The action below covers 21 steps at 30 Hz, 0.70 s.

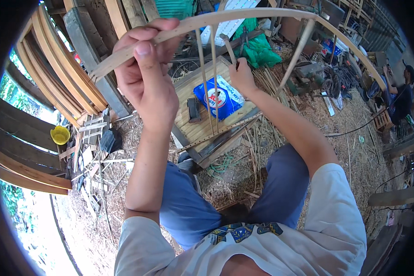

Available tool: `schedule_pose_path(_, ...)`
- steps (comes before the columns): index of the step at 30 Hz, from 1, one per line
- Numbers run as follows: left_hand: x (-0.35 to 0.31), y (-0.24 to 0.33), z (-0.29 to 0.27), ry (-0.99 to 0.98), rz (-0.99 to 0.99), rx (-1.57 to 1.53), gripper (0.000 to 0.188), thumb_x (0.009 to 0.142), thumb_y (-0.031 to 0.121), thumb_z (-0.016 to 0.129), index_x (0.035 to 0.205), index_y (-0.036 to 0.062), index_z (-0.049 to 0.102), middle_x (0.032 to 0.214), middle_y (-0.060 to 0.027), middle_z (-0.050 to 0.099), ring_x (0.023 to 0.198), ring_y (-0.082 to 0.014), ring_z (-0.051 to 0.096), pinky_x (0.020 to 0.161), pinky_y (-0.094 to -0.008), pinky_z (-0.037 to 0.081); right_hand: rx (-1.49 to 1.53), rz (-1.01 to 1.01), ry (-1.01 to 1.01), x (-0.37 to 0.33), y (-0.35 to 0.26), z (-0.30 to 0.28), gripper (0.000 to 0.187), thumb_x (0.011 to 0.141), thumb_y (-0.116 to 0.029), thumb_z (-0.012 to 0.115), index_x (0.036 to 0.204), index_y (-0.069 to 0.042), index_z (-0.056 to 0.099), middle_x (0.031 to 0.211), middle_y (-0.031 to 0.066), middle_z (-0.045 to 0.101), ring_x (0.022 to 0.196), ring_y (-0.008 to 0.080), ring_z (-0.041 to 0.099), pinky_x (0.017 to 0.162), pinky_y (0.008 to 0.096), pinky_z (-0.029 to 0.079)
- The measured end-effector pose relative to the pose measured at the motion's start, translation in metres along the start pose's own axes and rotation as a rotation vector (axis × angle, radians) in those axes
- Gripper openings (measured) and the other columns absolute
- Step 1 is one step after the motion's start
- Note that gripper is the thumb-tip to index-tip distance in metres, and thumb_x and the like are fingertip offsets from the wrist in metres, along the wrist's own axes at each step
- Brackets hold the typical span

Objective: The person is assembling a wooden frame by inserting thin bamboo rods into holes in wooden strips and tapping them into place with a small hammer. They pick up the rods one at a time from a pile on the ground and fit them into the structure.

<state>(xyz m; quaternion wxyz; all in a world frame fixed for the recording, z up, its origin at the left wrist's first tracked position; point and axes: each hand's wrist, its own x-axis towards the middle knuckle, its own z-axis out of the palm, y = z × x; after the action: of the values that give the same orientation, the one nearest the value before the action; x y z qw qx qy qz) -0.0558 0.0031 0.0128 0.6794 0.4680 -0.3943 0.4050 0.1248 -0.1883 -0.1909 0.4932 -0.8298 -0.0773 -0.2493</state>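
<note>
My left hand is raised and closed, thumb and fingers pinching the near end of a long pale wooden rail. Two thin dowels slant down from this rail toward a lower strip with a row of holes. A thicker round rod meets the rail near its far corner. Beyond the dowels, my right hand is closed around a short pale stick with a knobbed end. Below lies a wooden board, bearing a blue and white package and a dark block.
Curved wooden pieces lean at the left, near a yellow bucket. A green plastic bag lies beyond the board. Shavings and thin sticks litter the floor. Another person in dark clothing is at the far right.
</note>
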Motion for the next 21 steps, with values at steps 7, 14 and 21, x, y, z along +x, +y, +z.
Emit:
schedule_pose_path(7,0.012,-0.006,-0.001,0.000,-0.060,0.013,0.020,0.111,0.019,0.044,0.118,0.0021,0.051,0.125,-0.0199,0.063,0.122,-0.0284,0.062,0.105,-0.0475,0.055,-0.062,0.115,-0.250,-0.023,-0.083,-0.111,0.032,0.099,-0.028,0.056,0.110,0.001,0.058,0.093,0.0245,0.069,0.085,0.0409,0.068,0.077,0.0468,0.051)
schedule_pose_path(14,0.014,-0.025,0.004,0.037,-0.103,-0.055,0.021,0.110,0.020,0.046,0.119,0.0024,0.054,0.126,-0.0172,0.060,0.123,-0.0275,0.060,0.108,-0.0477,0.052,-0.074,-0.100,-0.471,-0.083,-0.153,-0.242,0.020,0.109,-0.024,0.048,0.105,-0.006,0.054,0.073,-0.0032,0.049,0.058,0.0046,0.044,0.052,0.0241,0.035)
schedule_pose_path(21,0.015,-0.027,-0.001,0.022,-0.096,0.001,0.016,0.109,0.018,0.050,0.117,0.0046,0.055,0.121,-0.0141,0.061,0.122,-0.0255,0.058,0.111,-0.0424,0.044,-0.042,-0.037,-0.387,-0.081,-0.262,-0.289,0.027,0.108,-0.021,0.052,0.129,-0.005,0.057,0.070,-0.0005,0.050,0.063,0.0078,0.047,0.059,0.0281,0.040)
